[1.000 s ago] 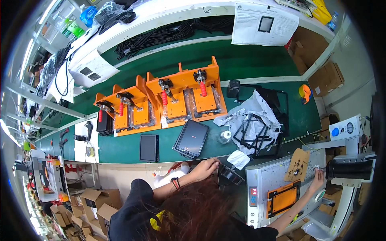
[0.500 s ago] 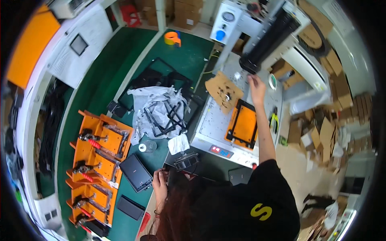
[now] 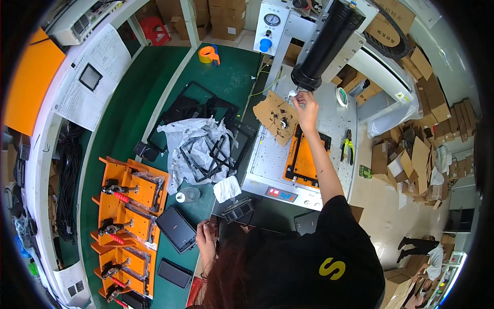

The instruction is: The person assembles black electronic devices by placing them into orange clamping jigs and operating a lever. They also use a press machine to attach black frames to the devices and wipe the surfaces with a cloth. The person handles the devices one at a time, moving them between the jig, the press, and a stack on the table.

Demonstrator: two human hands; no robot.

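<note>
My right hand (image 3: 306, 109) reaches out over the white machine bed (image 3: 260, 162), below a thick black cylinder (image 3: 329, 46). Its thumb and fingers pinch at a small crumpled white scrap (image 3: 293, 93). Under my right forearm lies an orange plate with a black frame (image 3: 303, 159). Close by is a brown cardboard piece (image 3: 272, 116) strewn with black bits. My left hand (image 3: 207, 240) is low at the green table's edge, fingers curled together; what they hold, if anything, is hidden. Next to it rests a black tablet-like device (image 3: 176, 228).
Orange fixtures with red-handled clamps (image 3: 126, 226) line the left. Black frames lie on white wrapping (image 3: 175, 134), near a clear bottle (image 3: 189, 194) and white cloth (image 3: 226, 189). Green-handled pliers (image 3: 348, 147) lie right of my forearm. Cardboard boxes (image 3: 411, 165) crowd the right.
My right hand has moved left across the machine bed to the white scrap. My left hand stays by the table edge. The whole view has shifted slightly.
</note>
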